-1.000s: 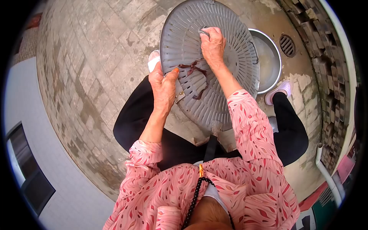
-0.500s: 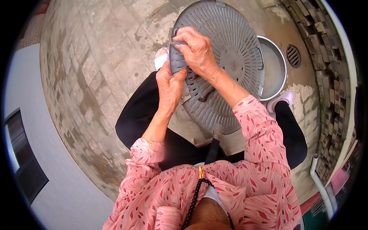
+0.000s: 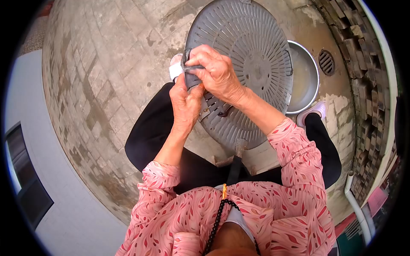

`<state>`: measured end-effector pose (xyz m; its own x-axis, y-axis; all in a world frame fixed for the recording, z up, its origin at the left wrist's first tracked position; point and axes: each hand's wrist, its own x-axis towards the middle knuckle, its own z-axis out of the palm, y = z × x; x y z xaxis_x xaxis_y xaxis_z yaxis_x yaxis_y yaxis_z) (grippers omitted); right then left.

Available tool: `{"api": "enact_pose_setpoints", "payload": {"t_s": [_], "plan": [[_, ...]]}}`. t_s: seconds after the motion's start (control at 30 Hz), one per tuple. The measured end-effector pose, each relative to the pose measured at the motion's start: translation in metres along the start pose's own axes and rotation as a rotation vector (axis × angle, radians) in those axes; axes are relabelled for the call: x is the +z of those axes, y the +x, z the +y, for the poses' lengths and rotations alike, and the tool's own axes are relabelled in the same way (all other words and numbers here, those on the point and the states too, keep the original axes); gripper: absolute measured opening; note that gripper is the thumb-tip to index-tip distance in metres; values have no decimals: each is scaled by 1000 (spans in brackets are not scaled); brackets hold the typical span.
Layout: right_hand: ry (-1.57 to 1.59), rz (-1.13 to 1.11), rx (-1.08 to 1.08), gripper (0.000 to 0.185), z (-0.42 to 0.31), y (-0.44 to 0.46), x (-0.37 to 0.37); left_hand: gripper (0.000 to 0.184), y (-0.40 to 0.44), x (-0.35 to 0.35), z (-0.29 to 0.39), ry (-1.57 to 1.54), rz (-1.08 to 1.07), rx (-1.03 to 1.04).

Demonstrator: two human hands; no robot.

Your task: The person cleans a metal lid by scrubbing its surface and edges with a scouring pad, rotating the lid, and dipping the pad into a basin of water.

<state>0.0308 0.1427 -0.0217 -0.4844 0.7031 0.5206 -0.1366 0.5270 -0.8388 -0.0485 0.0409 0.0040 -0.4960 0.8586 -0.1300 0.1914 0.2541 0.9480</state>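
A large round grey slotted steamer tray, tilted in front of me, has metal clips along its rim. My left hand is closed on the tray's left edge, thumb on the upper face. Just above it, my right hand pinches a dark grey cloth folded over the same edge. The two hands nearly touch. Below my right wrist lies a dark brown mark or strip on the slots; I cannot tell which. Behind the tray's right side stands a round metal basin with cloudy water, partly hidden.
A round floor drain lies beyond the basin. Stacked bricks line the right side, with a white pipe below. Stone paving spreads to the left. My feet in light shoes are on both sides of the tray.
My right hand has moved down along the tray's edge toward my left hand, and more of the cloth shows. The tray has shifted slightly left.
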Motion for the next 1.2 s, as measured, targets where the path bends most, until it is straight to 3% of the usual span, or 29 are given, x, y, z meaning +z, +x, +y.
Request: {"api": "enact_pose_setpoints", "payload": {"t_s": [0.07, 0.13, 0.2, 0.3, 0.43, 0.5, 0.57, 0.73, 0.77, 0.87, 0.97, 1.03, 1.1, 1.2], "plan": [[-133, 45, -6, 13, 28, 31, -12, 25, -4, -2, -1, -38, -13, -22], [-339, 238, 112, 9, 80, 70, -28, 25, -6, 2, -1, -71, -14, -7], [-549, 455, 394, 11, 136, 89, -37, 26, -7, 5, 4, -89, -25, 8], [-533, 394, 269, 11, 108, 78, -29, 27, -8, 9, -1, -77, -9, 53], [-182, 94, 39, 13, 19, 8, -5, 25, -5, 2, -3, -177, 23, -74], [-206, 152, 160, 13, 37, -15, -22, 25, -7, -2, -12, -158, 12, -40], [-429, 301, 401, 12, 76, -44, -50, 25, -6, -1, -8, -206, 13, -51], [-427, 346, 431, 13, 65, -88, -58, 29, 36, -14, -3, -634, -189, -378], [-414, 334, 433, 13, 65, -89, -59, 29, 44, -13, -5, -682, -176, -413], [-366, 286, 470, 13, 64, -85, -55, 21, 56, 4, 27, -400, 184, -565], [-339, 297, 449, 14, 55, -66, -35, 19, 51, -8, 10, -356, -118, -403], [-323, 270, 226, 15, 25, -43, -12, 20, 37, -2, 10, -316, -82, -302], [-267, 190, 138, 16, -4, -34, -1, 22, 20, 0, 10, -293, -28, -228], [-284, 298, 322, 14, 34, -67, -22, 23, 2, -1, 12, -347, 68, -179]]}}
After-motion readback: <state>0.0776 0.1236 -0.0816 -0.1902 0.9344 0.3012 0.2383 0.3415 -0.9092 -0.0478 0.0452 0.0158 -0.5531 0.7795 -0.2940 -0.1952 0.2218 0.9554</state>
